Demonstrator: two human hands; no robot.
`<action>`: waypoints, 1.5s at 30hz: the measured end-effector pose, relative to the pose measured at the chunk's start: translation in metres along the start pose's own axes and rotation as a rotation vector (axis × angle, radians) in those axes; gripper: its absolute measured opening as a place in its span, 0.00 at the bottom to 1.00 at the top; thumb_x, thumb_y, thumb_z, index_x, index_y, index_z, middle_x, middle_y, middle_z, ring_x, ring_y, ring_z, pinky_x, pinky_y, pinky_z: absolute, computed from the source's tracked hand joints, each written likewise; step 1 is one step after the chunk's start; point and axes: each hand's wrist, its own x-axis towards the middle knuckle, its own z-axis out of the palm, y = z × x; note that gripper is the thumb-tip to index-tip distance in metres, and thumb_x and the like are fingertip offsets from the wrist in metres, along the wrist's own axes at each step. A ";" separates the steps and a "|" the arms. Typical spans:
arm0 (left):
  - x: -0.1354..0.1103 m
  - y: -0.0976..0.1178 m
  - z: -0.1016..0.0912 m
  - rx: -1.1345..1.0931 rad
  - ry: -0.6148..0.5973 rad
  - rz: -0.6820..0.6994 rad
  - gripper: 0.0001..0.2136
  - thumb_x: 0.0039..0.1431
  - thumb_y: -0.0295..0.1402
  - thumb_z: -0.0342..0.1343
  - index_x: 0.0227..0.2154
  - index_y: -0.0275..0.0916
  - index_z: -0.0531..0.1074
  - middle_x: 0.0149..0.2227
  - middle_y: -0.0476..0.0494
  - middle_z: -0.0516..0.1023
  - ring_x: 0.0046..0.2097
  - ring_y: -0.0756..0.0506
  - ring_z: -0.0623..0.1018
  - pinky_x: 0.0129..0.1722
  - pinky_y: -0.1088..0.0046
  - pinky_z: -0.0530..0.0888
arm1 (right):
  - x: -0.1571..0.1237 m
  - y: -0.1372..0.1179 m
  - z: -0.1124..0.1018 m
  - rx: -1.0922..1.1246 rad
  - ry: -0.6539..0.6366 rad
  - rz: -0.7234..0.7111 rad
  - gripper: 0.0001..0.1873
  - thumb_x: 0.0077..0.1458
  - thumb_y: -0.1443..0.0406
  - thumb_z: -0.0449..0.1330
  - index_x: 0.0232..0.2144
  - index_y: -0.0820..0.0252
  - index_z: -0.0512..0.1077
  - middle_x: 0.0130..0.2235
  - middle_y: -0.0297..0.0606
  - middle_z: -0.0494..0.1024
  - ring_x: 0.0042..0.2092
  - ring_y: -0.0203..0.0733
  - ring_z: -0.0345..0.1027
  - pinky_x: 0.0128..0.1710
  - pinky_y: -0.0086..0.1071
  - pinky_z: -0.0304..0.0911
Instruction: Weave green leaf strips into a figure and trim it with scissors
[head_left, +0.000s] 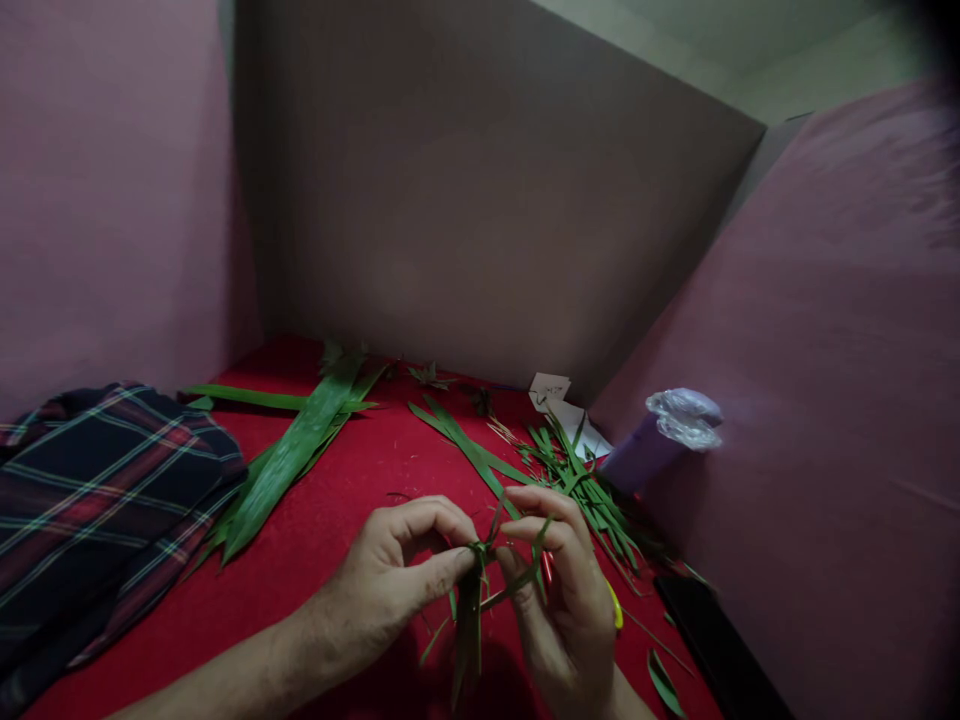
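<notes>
Head view: in the lower middle of the frame, the left hand [379, 568] is pinching a leaf bundle [468, 625], its grip closing thumb and forefinger on the knotted top. The bundle is hanging from there toward the bottom edge, and thin ends are sticking out around the knot. Just to the right, the right hand [574, 600] is curling its fingers toward the knot. A narrow strip [538, 552] is passing by its thumb and fingers; whether that grip is closing on the strip I cannot tell. Past this hand's outer edge, a bit of yellow [617, 606] is showing.

Beneath, the red worktop [375, 455] is carrying everything. Right of centre, cut strips [604, 515] are lying in a loose pile near white papers [549, 390]. Farther right, a purple object [639, 450] is leaning, clear plastic [686, 425] covering its end. Left of centre, broad leaves [296, 450] are lying crossed, and a plaid cloth [112, 500] is filling the lower left. At lower right, a black object [720, 645] is lying near a small leaf [663, 683].
</notes>
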 end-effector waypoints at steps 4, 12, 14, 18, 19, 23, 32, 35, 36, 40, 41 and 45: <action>0.000 0.001 0.000 0.047 0.007 -0.004 0.04 0.53 0.31 0.56 0.27 0.36 0.72 0.30 0.46 0.72 0.34 0.48 0.71 0.37 0.70 0.68 | -0.002 0.001 -0.001 -0.109 0.027 -0.122 0.17 0.50 0.78 0.54 0.40 0.56 0.68 0.49 0.43 0.63 0.50 0.50 0.58 0.47 0.49 0.57; -0.002 0.002 0.001 0.189 0.003 0.070 0.04 0.54 0.30 0.54 0.28 0.36 0.72 0.30 0.46 0.73 0.34 0.47 0.72 0.37 0.69 0.68 | 0.001 0.000 -0.002 -0.192 -0.025 -0.238 0.18 0.46 0.78 0.53 0.36 0.55 0.70 0.48 0.41 0.63 0.48 0.50 0.59 0.47 0.52 0.55; -0.002 0.002 0.001 0.201 0.005 0.076 0.04 0.54 0.29 0.54 0.28 0.36 0.72 0.30 0.45 0.73 0.35 0.47 0.72 0.37 0.69 0.68 | -0.001 0.001 -0.002 -0.200 -0.022 -0.246 0.17 0.46 0.78 0.53 0.35 0.55 0.70 0.49 0.41 0.63 0.48 0.51 0.59 0.46 0.52 0.56; -0.002 0.003 0.002 0.216 0.008 0.089 0.04 0.54 0.28 0.54 0.27 0.36 0.72 0.30 0.45 0.74 0.35 0.47 0.72 0.37 0.69 0.68 | -0.005 0.004 -0.001 -0.199 -0.009 -0.256 0.15 0.46 0.78 0.51 0.33 0.57 0.70 0.48 0.41 0.63 0.48 0.50 0.59 0.46 0.52 0.55; -0.002 0.003 0.002 0.218 0.009 0.090 0.04 0.54 0.28 0.54 0.27 0.36 0.72 0.30 0.45 0.74 0.34 0.47 0.72 0.37 0.69 0.68 | -0.005 0.004 -0.001 -0.199 -0.010 -0.253 0.15 0.46 0.77 0.51 0.33 0.57 0.69 0.48 0.41 0.64 0.47 0.50 0.59 0.46 0.52 0.55; -0.001 0.004 0.002 0.218 0.009 0.087 0.04 0.54 0.29 0.54 0.27 0.36 0.72 0.30 0.45 0.73 0.34 0.47 0.72 0.37 0.69 0.69 | -0.006 0.005 -0.001 -0.203 -0.015 -0.222 0.16 0.47 0.77 0.52 0.36 0.57 0.69 0.47 0.42 0.64 0.47 0.50 0.60 0.47 0.52 0.55; -0.002 0.004 0.003 0.254 0.012 0.102 0.04 0.54 0.29 0.54 0.27 0.36 0.72 0.30 0.45 0.73 0.34 0.47 0.73 0.36 0.69 0.69 | -0.006 0.005 0.000 -0.247 -0.015 -0.237 0.15 0.47 0.76 0.53 0.35 0.54 0.70 0.47 0.41 0.64 0.46 0.50 0.61 0.46 0.51 0.57; -0.002 0.005 0.003 0.259 0.017 0.113 0.03 0.53 0.27 0.54 0.27 0.36 0.72 0.30 0.45 0.74 0.34 0.47 0.73 0.36 0.69 0.69 | -0.008 0.005 0.000 -0.239 -0.006 -0.254 0.16 0.48 0.77 0.52 0.36 0.54 0.70 0.47 0.41 0.65 0.46 0.49 0.61 0.46 0.50 0.57; -0.001 0.006 0.003 0.257 0.016 0.113 0.03 0.53 0.27 0.54 0.27 0.36 0.72 0.30 0.45 0.74 0.34 0.47 0.73 0.37 0.69 0.69 | -0.008 0.005 0.001 -0.233 0.001 -0.261 0.17 0.48 0.77 0.52 0.36 0.54 0.70 0.47 0.41 0.65 0.45 0.48 0.62 0.46 0.50 0.57; -0.002 0.005 0.004 0.260 0.020 0.120 0.03 0.54 0.27 0.53 0.27 0.36 0.72 0.30 0.45 0.74 0.34 0.47 0.73 0.37 0.69 0.69 | -0.007 0.002 0.002 -0.217 0.033 -0.265 0.17 0.48 0.78 0.51 0.35 0.55 0.69 0.46 0.40 0.66 0.44 0.48 0.62 0.45 0.48 0.57; -0.002 0.005 0.004 0.266 0.021 0.124 0.03 0.53 0.27 0.53 0.27 0.36 0.72 0.30 0.45 0.74 0.34 0.47 0.73 0.37 0.69 0.69 | -0.006 0.001 0.002 -0.216 0.037 -0.267 0.17 0.48 0.78 0.51 0.35 0.55 0.69 0.45 0.40 0.66 0.44 0.47 0.62 0.45 0.48 0.57; -0.003 0.004 0.004 0.270 0.024 0.124 0.03 0.54 0.27 0.53 0.27 0.36 0.71 0.30 0.45 0.74 0.34 0.47 0.73 0.36 0.70 0.69 | -0.004 -0.002 0.003 -0.202 0.054 -0.270 0.17 0.47 0.79 0.51 0.34 0.56 0.69 0.44 0.40 0.66 0.43 0.46 0.62 0.45 0.46 0.57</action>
